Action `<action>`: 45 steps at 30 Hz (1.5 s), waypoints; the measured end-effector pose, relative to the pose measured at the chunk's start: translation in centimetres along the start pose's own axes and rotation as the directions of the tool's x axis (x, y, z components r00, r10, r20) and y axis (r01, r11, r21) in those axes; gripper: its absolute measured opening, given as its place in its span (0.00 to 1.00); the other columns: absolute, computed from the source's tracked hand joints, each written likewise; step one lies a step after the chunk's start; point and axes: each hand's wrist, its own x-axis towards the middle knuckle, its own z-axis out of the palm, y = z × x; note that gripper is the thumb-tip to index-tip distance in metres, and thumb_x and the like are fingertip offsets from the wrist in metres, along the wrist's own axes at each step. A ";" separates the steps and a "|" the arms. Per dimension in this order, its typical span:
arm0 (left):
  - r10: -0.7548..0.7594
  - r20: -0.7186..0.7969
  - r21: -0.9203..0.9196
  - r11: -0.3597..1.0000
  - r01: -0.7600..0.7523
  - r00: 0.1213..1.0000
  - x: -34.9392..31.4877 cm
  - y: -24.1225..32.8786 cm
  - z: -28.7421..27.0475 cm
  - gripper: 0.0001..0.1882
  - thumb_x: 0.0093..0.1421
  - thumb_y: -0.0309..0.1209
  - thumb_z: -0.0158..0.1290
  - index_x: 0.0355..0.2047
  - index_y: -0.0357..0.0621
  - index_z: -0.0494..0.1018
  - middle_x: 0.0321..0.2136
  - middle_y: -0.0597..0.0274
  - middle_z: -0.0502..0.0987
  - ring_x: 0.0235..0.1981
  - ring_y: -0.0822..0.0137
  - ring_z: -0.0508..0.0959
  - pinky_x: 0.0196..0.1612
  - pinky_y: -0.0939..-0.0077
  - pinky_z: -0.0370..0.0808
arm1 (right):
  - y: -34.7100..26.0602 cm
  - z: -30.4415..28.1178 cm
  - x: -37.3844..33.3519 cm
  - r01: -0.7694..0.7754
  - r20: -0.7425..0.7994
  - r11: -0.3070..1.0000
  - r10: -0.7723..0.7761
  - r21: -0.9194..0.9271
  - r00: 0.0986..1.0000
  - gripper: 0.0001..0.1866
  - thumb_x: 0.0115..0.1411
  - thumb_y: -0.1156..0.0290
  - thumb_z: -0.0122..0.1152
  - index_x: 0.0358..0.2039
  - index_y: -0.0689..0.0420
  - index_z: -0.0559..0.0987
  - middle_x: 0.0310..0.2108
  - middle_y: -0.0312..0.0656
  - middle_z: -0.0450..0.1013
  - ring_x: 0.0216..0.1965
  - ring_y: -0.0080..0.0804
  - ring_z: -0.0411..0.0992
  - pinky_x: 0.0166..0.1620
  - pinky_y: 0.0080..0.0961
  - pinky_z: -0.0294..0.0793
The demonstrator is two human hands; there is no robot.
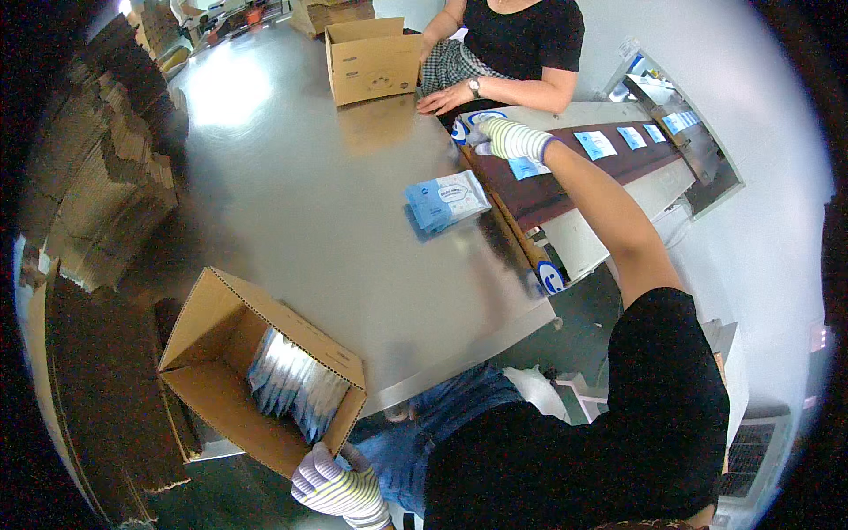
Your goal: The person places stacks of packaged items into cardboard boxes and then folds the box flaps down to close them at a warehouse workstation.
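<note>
My left hand (340,488), in a striped glove, grips the near edge of an open cardboard box (199,389) at the lower left. The box is tilted toward me, with a row of blue-and-white packets (296,380) standing inside it. My right hand (517,141), gloved the same way, reaches over the near end of a brown conveyor belt (565,196). Its fingers stretch out to the left, apart from the thumb. A blue-and-white packet (527,169) lies on the belt, partly under this hand. On the metal table, left of the belt, rests a small stack of packets (446,201).
More packets (595,144) lie spaced along the belt toward a wall opening. Across the metal table (291,185), a co-worker (521,44) stands beside another open cardboard box (373,71). Flattened cardboard (106,177) is piled high along the left.
</note>
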 end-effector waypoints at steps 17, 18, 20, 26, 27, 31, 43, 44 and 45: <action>0.007 -0.016 0.010 1.000 -0.007 1.000 0.2 -0.1 0.0 0.14 0.55 0.40 0.53 0.38 0.47 0.67 0.28 0.60 0.70 0.30 0.56 0.70 0.33 0.60 0.63 | -3.4 5.8 7.8 0.179 0.647 0.984 -0.124 -0.019 0.752 0.25 0.51 0.55 0.63 0.40 0.64 0.75 0.33 0.46 0.76 0.34 0.40 0.73 0.39 0.32 0.71; 0.001 -0.016 0.016 1.000 -0.001 1.000 0.2 0.0 -0.1 0.14 0.55 0.40 0.53 0.38 0.47 0.67 0.28 0.60 0.70 0.30 0.56 0.70 0.33 0.60 0.63 | -3.5 6.5 6.4 0.103 0.585 0.990 -0.141 0.097 0.799 0.21 0.53 0.57 0.60 0.36 0.63 0.76 0.29 0.45 0.75 0.31 0.39 0.73 0.38 0.31 0.70; 0.003 0.000 -0.010 1.000 -0.003 1.000 0.1 0.1 -0.1 0.15 0.54 0.39 0.53 0.38 0.48 0.66 0.28 0.61 0.70 0.30 0.56 0.70 0.33 0.60 0.63 | -9.5 4.0 4.0 -0.142 0.656 0.989 0.077 0.047 0.751 0.13 0.52 0.62 0.57 0.24 0.60 0.75 0.21 0.44 0.73 0.26 0.42 0.71 0.34 0.35 0.70; -0.047 -0.014 -0.009 0.999 0.047 0.999 0.0 0.0 -0.3 0.14 0.50 0.42 0.55 0.34 0.50 0.70 0.26 0.63 0.70 0.28 0.58 0.69 0.33 0.62 0.63 | -25.6 2.6 -6.0 0.007 0.444 0.999 0.011 -0.040 0.896 0.37 0.36 0.46 0.70 0.43 0.60 0.74 0.40 0.53 0.73 0.43 0.50 0.72 0.45 0.43 0.70; -0.021 0.003 -0.022 1.000 0.021 1.000 0.3 0.2 -0.4 0.14 0.52 0.42 0.54 0.35 0.50 0.69 0.27 0.64 0.70 0.29 0.59 0.69 0.33 0.62 0.63 | -25.1 5.6 -8.0 0.069 0.378 0.997 -0.054 -0.024 0.924 0.37 0.37 0.47 0.70 0.44 0.59 0.74 0.39 0.53 0.73 0.43 0.50 0.72 0.45 0.41 0.70; 0.009 -0.008 -0.055 0.998 -0.010 1.000 0.5 -0.2 -0.5 0.15 0.48 0.39 0.56 0.35 0.51 0.69 0.28 0.65 0.69 0.30 0.61 0.70 0.34 0.63 0.62 | -23.3 7.1 -8.8 0.160 0.375 0.970 -0.220 0.183 0.901 0.37 0.41 0.52 0.70 0.50 0.57 0.71 0.40 0.51 0.74 0.43 0.46 0.73 0.46 0.36 0.71; 0.003 0.085 -0.066 0.998 0.002 0.996 -0.7 -0.4 -2.3 0.16 0.47 0.39 0.57 0.34 0.51 0.68 0.29 0.64 0.69 0.31 0.62 0.70 0.34 0.64 0.64 | -43.3 -11.2 1.1 0.681 -0.053 0.661 -0.704 0.315 0.708 0.28 0.52 0.64 0.61 0.54 0.56 0.68 0.53 0.49 0.67 0.52 0.44 0.68 0.56 0.37 0.66; 0.018 0.099 -0.059 0.998 -0.013 0.995 -0.8 -0.3 -2.6 0.16 0.47 0.39 0.57 0.34 0.51 0.68 0.29 0.64 0.69 0.31 0.62 0.70 0.35 0.64 0.64 | -45.1 -9.8 2.3 0.611 0.043 0.763 -0.632 0.213 0.774 0.29 0.51 0.65 0.61 0.54 0.57 0.67 0.53 0.51 0.66 0.53 0.46 0.67 0.57 0.38 0.64; -0.011 0.088 -0.072 0.997 0.017 0.996 -0.8 -0.1 -2.8 0.15 0.47 0.39 0.57 0.34 0.51 0.69 0.29 0.63 0.70 0.31 0.62 0.70 0.36 0.65 0.65 | -45.9 -7.6 4.0 0.627 -0.025 0.774 -0.628 0.083 0.778 0.31 0.50 0.66 0.63 0.55 0.58 0.66 0.53 0.53 0.65 0.54 0.48 0.66 0.57 0.39 0.64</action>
